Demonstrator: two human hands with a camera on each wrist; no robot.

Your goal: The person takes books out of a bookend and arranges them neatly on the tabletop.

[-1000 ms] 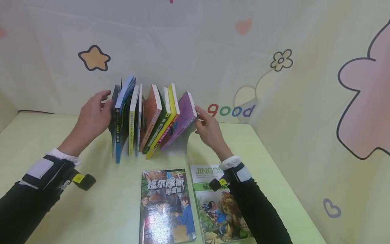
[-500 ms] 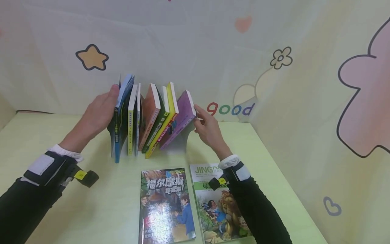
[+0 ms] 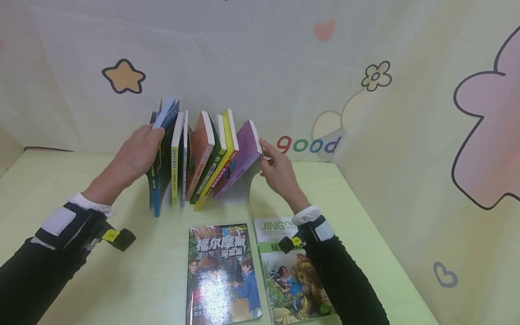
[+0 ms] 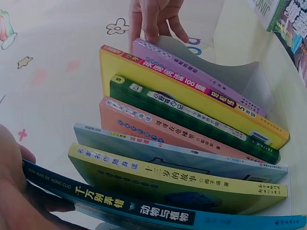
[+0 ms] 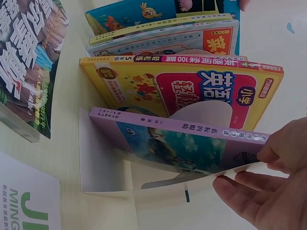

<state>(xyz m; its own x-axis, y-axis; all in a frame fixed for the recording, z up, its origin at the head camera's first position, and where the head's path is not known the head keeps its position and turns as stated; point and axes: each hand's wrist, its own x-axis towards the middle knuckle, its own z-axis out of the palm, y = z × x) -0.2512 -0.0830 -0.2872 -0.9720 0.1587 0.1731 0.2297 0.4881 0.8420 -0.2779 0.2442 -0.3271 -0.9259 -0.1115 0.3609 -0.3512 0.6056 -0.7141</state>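
My left hand (image 3: 140,151) grips the upper part of a dark blue book (image 4: 115,203) at the left end of a row, its thumb on the near side. My right hand (image 3: 280,174) pinches the top corner of a purple book (image 5: 177,143) at the right end, which leans left. In the right wrist view, some of its fingers lie beyond the white bookend (image 5: 105,167). Between the hands stand a yellow-spined book (image 4: 177,170), a pale blue book (image 4: 177,151), a salmon book (image 3: 201,151), a green book (image 4: 192,117) and a yellow book (image 4: 192,86), several tilted.
Two books lie flat in front of the row: a detective-style comic cover (image 3: 223,275) and a white-and-green book (image 3: 284,280), partly under my right forearm. The pale table (image 3: 122,271) meets a printed cloth wall (image 3: 260,54) behind the row and another at right.
My left hand has moved right from the row's left side onto the dark blue book and now grips its top. The right hand stays at the purple book.
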